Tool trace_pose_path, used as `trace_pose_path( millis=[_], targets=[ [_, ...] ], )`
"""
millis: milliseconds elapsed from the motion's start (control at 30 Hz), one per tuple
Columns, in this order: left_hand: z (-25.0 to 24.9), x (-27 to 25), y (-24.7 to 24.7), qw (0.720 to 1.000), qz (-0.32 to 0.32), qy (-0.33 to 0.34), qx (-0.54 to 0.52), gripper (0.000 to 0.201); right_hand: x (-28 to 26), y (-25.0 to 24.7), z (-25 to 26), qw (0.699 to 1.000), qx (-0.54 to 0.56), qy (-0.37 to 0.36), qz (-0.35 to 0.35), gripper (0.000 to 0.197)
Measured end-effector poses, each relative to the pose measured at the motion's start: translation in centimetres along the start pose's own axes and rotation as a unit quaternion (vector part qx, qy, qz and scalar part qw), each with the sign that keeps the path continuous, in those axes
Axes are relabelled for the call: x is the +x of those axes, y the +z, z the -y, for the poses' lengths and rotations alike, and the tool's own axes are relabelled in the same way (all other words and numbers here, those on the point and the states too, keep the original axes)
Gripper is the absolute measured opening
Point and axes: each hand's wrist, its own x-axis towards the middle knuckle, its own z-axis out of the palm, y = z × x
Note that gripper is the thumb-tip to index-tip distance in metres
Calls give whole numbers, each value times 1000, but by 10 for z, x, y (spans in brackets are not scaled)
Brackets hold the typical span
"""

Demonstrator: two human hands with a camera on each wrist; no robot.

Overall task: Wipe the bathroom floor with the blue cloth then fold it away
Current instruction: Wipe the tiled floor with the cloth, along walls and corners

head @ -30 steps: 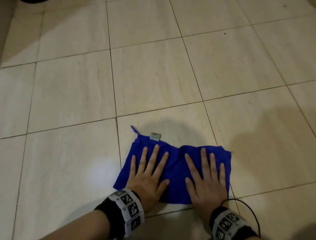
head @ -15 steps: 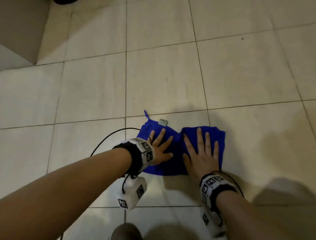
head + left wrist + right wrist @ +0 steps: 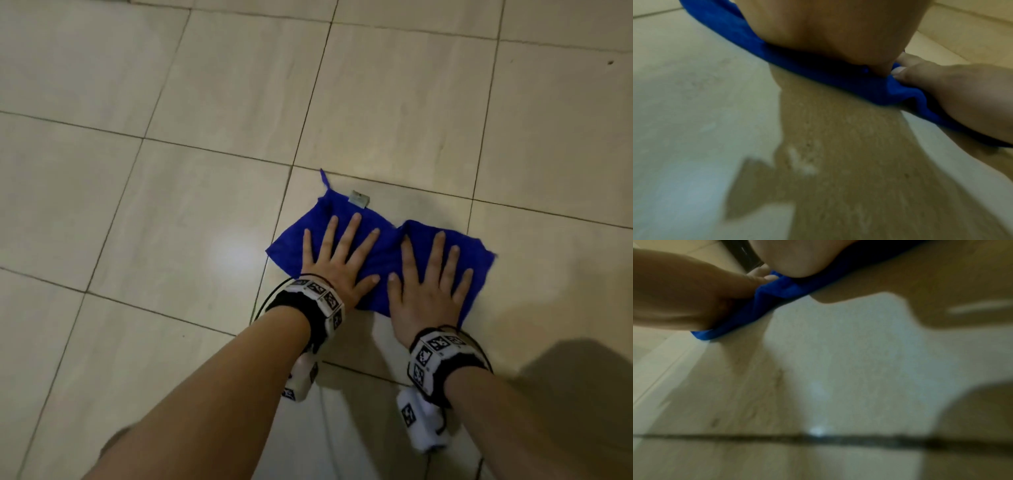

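Observation:
The blue cloth (image 3: 387, 246) lies spread on the beige tiled floor (image 3: 205, 171), with a small grey label (image 3: 359, 199) at its far edge. My left hand (image 3: 337, 255) presses flat on the cloth's left half, fingers straight and spread. My right hand (image 3: 430, 277) presses flat on the right half in the same way. In the left wrist view the cloth (image 3: 818, 69) bunches under my left palm (image 3: 838, 29), with the right hand (image 3: 962, 94) beside it. In the right wrist view the cloth (image 3: 777, 293) shows under the right palm (image 3: 797, 256).
Large beige tiles with dark grout lines (image 3: 219, 154) surround the cloth on all sides. A bright light reflection (image 3: 233, 255) sits on the floor just left of the cloth. Black cables (image 3: 263, 301) loop from the wrist bands.
Both hands slid the cloth forward across the floor and then back a little, staying flat on it. The head view shifted and no longer shows the wall corner at top left.

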Motion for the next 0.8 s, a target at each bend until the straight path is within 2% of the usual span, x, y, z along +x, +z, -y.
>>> trace_pose_path(
  millis=[267,467,567,800],
  targets=[
    [-1,-13,9,998,-38,-20,-48,78,-25,4,8,1000,-8,8,2,65],
    [5,-87,55,994,-71,-50,-62,78,-82,12,11,999,-17,-35,30,64],
    [10,-119,74,994,-65,-73,-40,78,-104,14,14,997,-20,-63,51,65],
    [12,-122,74,995,-55,-78,-27,78,-108,12,16,995,-22,-64,68,66]
  ],
)
